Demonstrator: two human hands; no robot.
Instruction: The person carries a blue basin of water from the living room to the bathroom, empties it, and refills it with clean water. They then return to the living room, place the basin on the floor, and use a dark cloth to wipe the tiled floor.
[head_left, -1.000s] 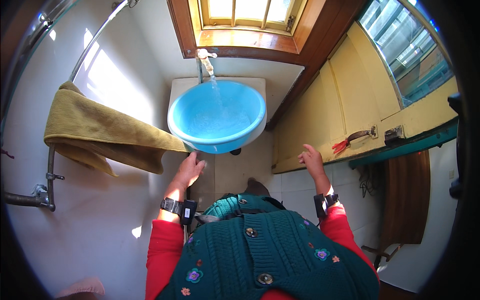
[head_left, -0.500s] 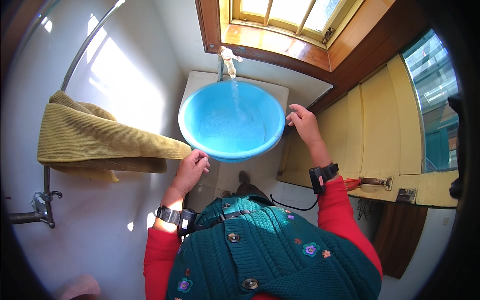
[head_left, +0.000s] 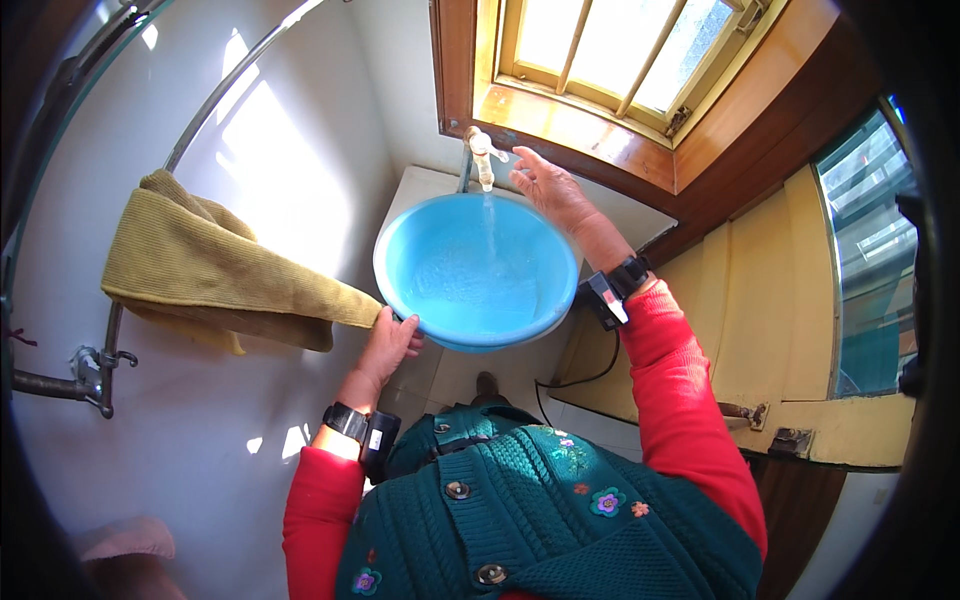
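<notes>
**Right hand (head_left: pixel 550 190) beside the tap (head_left: pixel 484 160), water falling into a blue basin (head_left: pixel 470 280)**

Nearest to us is a green knitted vest (head_left: pixel 470 510) with buttons and small embroidered flowers, worn over red sleeves (head_left: pixel 672 335). Each wrist carries a dark strap, and a small black box (head_left: pixel 380 440) sits beside the one on the left.

Past the cuffs, we find the left hand (head_left: pixel 383 350) at the near left of the basin's rim. Its fingers are partly bent, their tips where the rim meets the end of a mustard towel (head_left: pixel 220 265). We cannot tell whether they pinch the cloth, grip the rim or only rest there. The towel is draped over a metal rail (head_left: pixel 230 85) along the white wall, and its narrow end stretches to the rim.

The basin is in front of the person, round and wide, above a pale ledge (head_left: pixel 405 195) whose corner shows behind it. We see water in its bottom, ruffled where the stream lands.

The right hand is raised above the basin's far right side, fingers loosely bent and apart, with nothing in its grasp. Its fingertips are just beside the tap's handle; we cannot tell whether they touch it.

Farther off, we see a yellow-framed window (head_left: pixel 568 50) above a varnished wooden sill (head_left: pixel 555 115), and a yellow door (head_left: pixel 740 290) to the right.
</notes>
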